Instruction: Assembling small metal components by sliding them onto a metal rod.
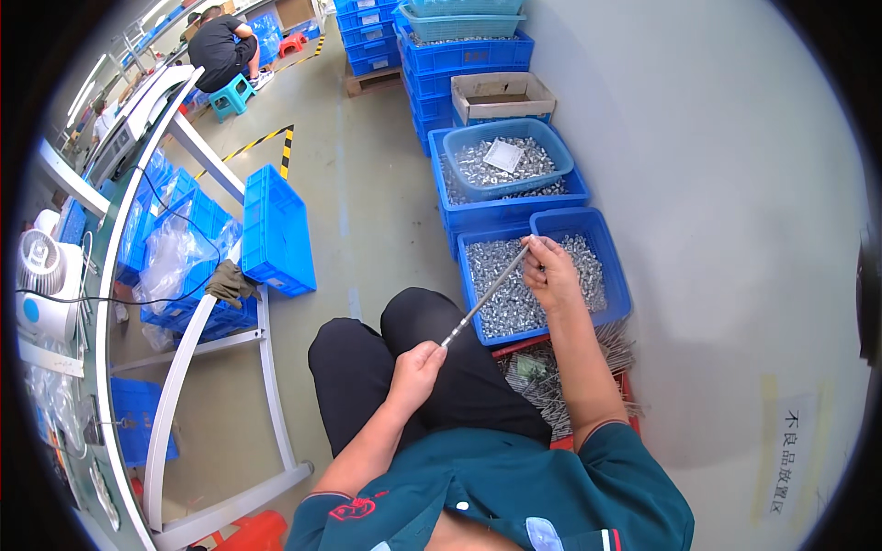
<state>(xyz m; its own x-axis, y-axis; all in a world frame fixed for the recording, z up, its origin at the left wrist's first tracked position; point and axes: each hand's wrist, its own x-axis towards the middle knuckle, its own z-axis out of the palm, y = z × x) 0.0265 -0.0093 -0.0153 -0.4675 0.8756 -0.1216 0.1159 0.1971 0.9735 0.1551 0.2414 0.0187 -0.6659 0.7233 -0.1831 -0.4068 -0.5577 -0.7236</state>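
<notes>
A thin metal rod point(490, 295) slants across above my lap, held at both ends. My left hand point(418, 372) is closed round its lower, near end. Close to those fingers the rod has a brighter, banded stretch that is too small to make out. At the upper, far end the fingers of my right hand point(549, 271) pinch the rod over a blue bin point(617, 262). Small shiny metal parts point(501, 308) fill that bin. Many similar thin rods point(537, 376) lie in a red crate point(562, 443) below it, partly hidden by my right arm.
Behind the bin stand a light-blue basket point(457, 151) of metal parts, an open carton point(503, 96) and stacked blue crates point(372, 41). A white wall rises at the right. On the left are a workbench frame point(188, 367), a blue crate point(276, 230) and a fan point(41, 266). A person point(219, 50) sits far off.
</notes>
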